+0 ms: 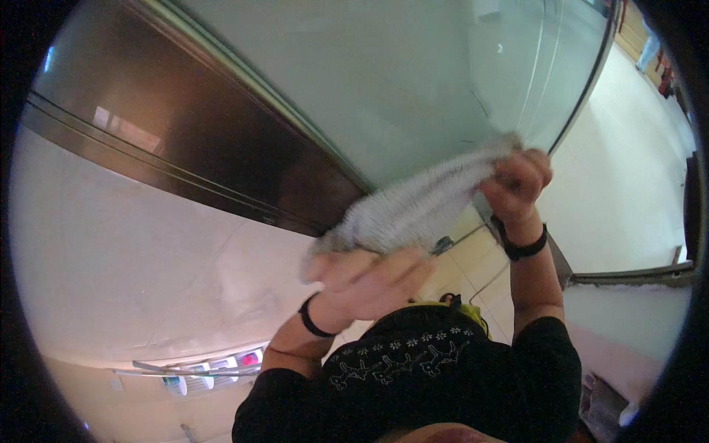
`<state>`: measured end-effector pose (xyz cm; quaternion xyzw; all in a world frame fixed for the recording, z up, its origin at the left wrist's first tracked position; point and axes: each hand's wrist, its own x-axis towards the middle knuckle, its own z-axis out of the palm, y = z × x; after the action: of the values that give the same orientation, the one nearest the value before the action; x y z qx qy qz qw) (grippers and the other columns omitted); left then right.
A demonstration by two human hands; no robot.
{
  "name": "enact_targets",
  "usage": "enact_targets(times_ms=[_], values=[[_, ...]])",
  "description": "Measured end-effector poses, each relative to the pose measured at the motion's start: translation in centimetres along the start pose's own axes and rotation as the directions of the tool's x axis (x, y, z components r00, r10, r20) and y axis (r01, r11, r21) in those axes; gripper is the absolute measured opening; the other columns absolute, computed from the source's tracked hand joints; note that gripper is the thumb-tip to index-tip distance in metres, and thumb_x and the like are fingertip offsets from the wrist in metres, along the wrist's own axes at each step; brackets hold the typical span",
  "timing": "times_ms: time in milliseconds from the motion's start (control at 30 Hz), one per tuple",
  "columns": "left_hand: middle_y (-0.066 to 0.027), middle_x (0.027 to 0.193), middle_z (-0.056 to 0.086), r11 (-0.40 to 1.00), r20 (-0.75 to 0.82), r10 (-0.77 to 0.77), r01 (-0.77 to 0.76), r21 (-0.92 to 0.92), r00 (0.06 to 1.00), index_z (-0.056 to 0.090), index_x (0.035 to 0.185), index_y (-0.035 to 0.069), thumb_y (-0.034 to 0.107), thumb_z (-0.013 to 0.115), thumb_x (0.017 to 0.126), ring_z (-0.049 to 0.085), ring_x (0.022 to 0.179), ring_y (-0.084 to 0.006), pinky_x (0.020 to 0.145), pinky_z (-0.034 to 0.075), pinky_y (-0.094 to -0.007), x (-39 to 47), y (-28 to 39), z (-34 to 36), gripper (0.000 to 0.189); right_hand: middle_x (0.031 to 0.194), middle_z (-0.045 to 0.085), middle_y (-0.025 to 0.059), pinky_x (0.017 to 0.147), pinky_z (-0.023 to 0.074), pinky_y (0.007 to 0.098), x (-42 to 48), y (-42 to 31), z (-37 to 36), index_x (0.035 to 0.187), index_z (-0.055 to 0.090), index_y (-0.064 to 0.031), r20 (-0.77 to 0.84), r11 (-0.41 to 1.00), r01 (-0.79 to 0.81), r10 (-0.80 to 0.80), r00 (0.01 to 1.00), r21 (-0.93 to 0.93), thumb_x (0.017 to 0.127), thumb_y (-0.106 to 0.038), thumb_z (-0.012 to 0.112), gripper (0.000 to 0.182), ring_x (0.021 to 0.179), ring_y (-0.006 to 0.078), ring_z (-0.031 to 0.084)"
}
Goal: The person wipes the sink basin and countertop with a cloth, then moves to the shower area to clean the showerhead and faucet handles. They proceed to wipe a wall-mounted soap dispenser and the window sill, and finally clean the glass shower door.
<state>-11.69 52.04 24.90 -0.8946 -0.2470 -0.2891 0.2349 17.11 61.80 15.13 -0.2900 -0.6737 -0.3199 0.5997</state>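
A light grey cloth (410, 205) is stretched between my two hands, blurred as if in motion. My left hand (371, 279), at its lower left end, has the fingers closed over the cloth's edge. The upper right end is gripped by my right hand (518, 180). Each wrist wears a black band. Behind the cloth rises a large greenish glass panel (388, 83), with a dark, shiny metal panel (221, 127) along its left side. Whether the cloth touches either surface cannot be told.
A pale, glossy wall or panel (138, 238) stands at the left. Beige floor tiles (460, 271) show below the cloth, with a thin cord on them. At the lower left hangs a rack with white items (216, 374). Another person's leg (648, 50) appears at the far upper right.
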Motion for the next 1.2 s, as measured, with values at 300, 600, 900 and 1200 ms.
enact_targets(times_ms=[300, 600, 900, 1200], values=[[0.0122, 0.12, 0.062, 0.995, 0.051, 0.054, -0.049, -0.088, 0.997, 0.071, 0.119, 0.025, 0.021, 0.065, 0.08, 0.047, 0.098, -0.0096, 0.084, 0.031, -0.034, 0.0, -2.5, -0.3, 0.04, 0.108, 0.061, 0.0079, 0.092, 0.042, 0.0456, 4.0, -7.0, 2.8, 0.095, 0.066, -0.0148, 0.04, 0.917, -0.393, 0.396, 0.917, -0.074, 0.071, 0.0, 0.073, 0.03, 0.105, 0.0314, 0.058], [0.0009, 0.129, 0.06, 0.924, 0.506, 0.054, 0.149, -0.352, 0.861, 0.066, 0.125, 0.02, 0.016, 0.06, 0.088, 0.052, 0.119, -0.0221, 0.097, 0.034, -0.0449, -8.0, -1.6, 7.2, 0.037, 0.11, 0.061, 0.012, 0.088, 0.0516, 0.0446, -6.1, -11.8, 0.6, 0.102, 0.068, -0.0106, 0.528, 0.726, -0.654, 0.649, 0.547, -0.215, 0.08, 0.0, 0.07, 0.025, 0.103, 0.0363, 0.059], [-0.0069, 0.154, 0.047, 0.915, 0.449, 0.01, 0.173, -0.363, 0.893, 0.06, 0.137, 0.018, 0.009, 0.059, 0.086, 0.049, 0.128, -0.027, 0.1, 0.039, -0.0446, -8.9, -1.5, 7.8, 0.052, 0.109, 0.06, 0.0112, 0.088, 0.0515, 0.0441, -7.3, -9.9, 0.1, 0.107, 0.067, -0.0132, 0.693, 0.811, -0.527, 0.532, 0.486, -0.253, 0.085, -0.007, 0.068, 0.023, 0.102, 0.0333, 0.059], [-0.0177, 0.152, 0.045, 0.905, 0.658, -0.212, 0.399, -0.146, 0.722, 0.051, 0.144, 0.006, 0.01, 0.049, 0.091, 0.044, 0.14, -0.0342, 0.115, 0.033, -0.0482, -4.9, 2.9, 7.5, 0.054, 0.095, 0.058, -0.0014, 0.088, 0.0462, 0.039, -7.7, -2.3, -1.1, 0.09, 0.071, -0.026, 0.72, 0.955, -0.29, 0.245, 0.65, -0.063, 0.079, -0.017, 0.067, 0.014, 0.097, 0.0224, 0.058]])
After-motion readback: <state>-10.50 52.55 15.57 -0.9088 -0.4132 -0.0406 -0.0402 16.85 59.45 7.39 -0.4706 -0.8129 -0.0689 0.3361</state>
